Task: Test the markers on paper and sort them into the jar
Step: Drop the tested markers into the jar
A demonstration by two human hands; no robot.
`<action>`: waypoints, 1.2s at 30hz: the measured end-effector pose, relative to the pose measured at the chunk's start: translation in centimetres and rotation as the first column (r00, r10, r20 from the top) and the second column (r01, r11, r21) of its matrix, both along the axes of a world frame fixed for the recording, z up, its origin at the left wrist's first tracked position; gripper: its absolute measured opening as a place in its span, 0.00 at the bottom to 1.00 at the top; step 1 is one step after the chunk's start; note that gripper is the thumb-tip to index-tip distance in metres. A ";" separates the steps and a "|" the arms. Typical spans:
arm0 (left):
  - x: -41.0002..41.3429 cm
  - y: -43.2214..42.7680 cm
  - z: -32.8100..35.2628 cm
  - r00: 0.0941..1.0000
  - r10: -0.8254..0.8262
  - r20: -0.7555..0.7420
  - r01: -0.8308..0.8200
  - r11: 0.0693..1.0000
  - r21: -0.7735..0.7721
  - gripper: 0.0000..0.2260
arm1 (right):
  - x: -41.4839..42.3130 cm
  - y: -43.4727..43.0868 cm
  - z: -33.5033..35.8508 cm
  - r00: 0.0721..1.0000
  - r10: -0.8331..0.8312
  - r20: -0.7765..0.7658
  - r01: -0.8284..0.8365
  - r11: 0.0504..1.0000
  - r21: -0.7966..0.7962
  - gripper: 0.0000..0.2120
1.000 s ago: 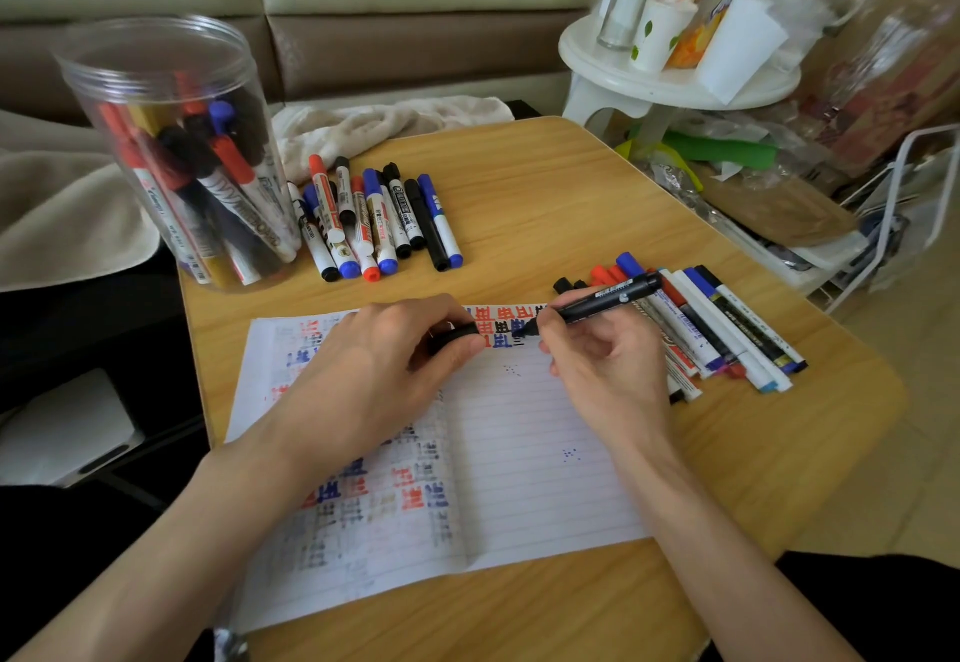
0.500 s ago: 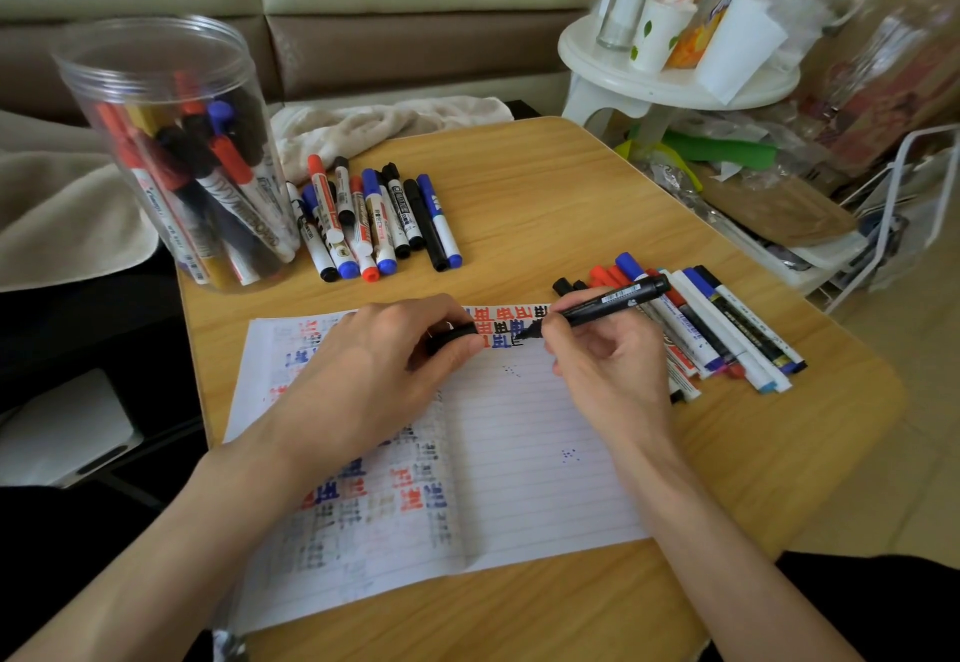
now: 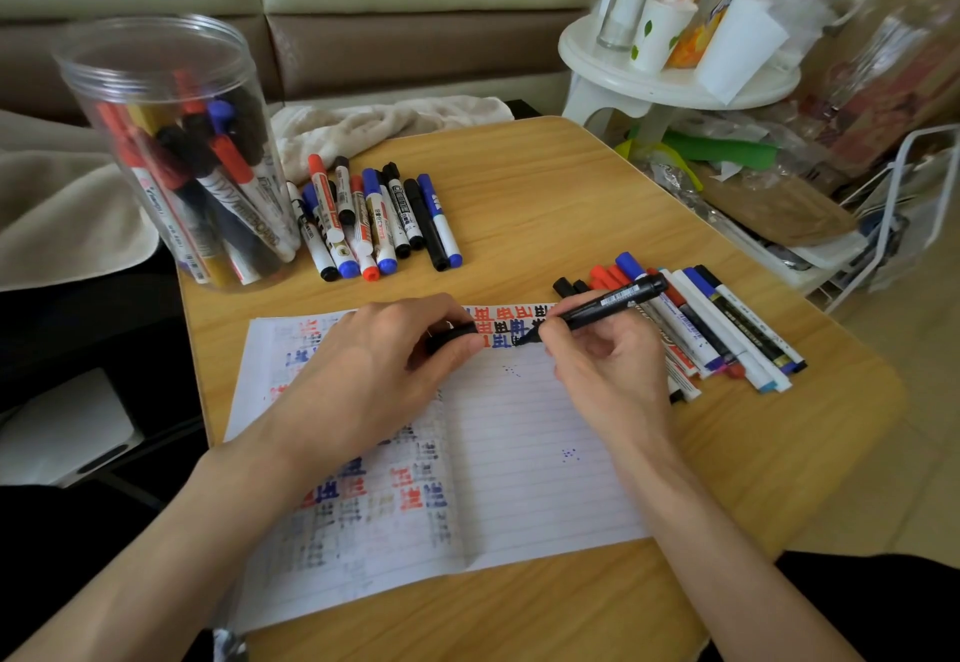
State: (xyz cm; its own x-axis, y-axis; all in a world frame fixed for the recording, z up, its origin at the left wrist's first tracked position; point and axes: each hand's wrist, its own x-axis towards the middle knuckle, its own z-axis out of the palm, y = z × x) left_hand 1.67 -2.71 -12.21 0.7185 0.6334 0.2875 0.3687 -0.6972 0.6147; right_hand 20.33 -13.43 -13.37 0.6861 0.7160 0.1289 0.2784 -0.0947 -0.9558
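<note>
A: Left hand (image 3: 374, 375), why curled?
B: It pinches the cap (image 3: 449, 336), presumably for recapping, and rests on the paper (image 3: 530, 453); right hand (image 3: 608, 365) grips the black marker (image 3: 608, 300), tip on the sheet, jar (image 3: 171, 152) waiting far-left.

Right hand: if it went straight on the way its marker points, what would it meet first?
The paper: the black marker in the right hand slants tip-down onto it, seemingly touching. Farther along, probably the left hand gripping the black cap.
</note>
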 end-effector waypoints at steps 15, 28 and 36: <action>-0.1 -0.1 -0.1 1.000 -0.007 -0.013 0.008 1.000 0.027 0.10 | -0.2 -0.2 0.4 0.999 -0.002 0.048 0.003 1.000 -0.015 0.04; -0.1 0.0 0.1 0.999 0.021 -0.025 -0.022 0.999 -0.025 0.10 | -0.4 -0.3 1.2 0.996 0.032 -0.086 -0.026 0.997 0.077 0.04; 0.0 0.0 0.1 1.000 0.005 -0.024 -0.004 1.000 0.002 0.10 | -1.0 -0.7 2.5 0.949 0.178 -0.261 -0.141 0.978 0.153 0.07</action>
